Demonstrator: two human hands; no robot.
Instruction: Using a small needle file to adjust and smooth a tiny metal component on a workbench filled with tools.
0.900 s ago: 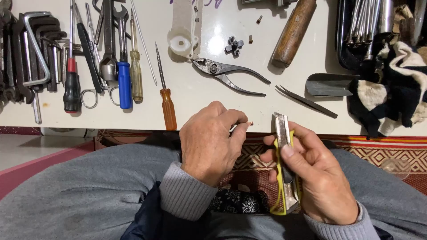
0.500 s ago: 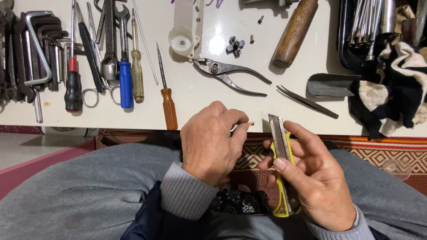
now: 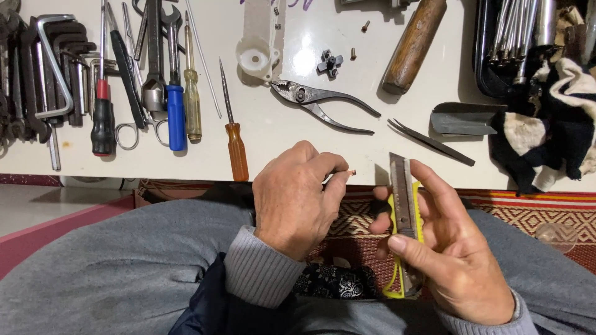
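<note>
the left hand [image 3: 298,201] is pinching a tiny dark screw [image 3: 352,172] at its fingertips, just left of the yellow-and-metal utility knife [image 3: 405,211], which the right hand [image 3: 456,254] is gripping upright, long axis running toward the white table [image 3: 273,139].

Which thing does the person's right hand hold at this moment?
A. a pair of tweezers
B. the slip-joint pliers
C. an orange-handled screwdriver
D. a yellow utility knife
D: the right hand holds the yellow utility knife upright over the lap, while the screwdriver, pliers and tweezers lie untouched on the white table.
</note>
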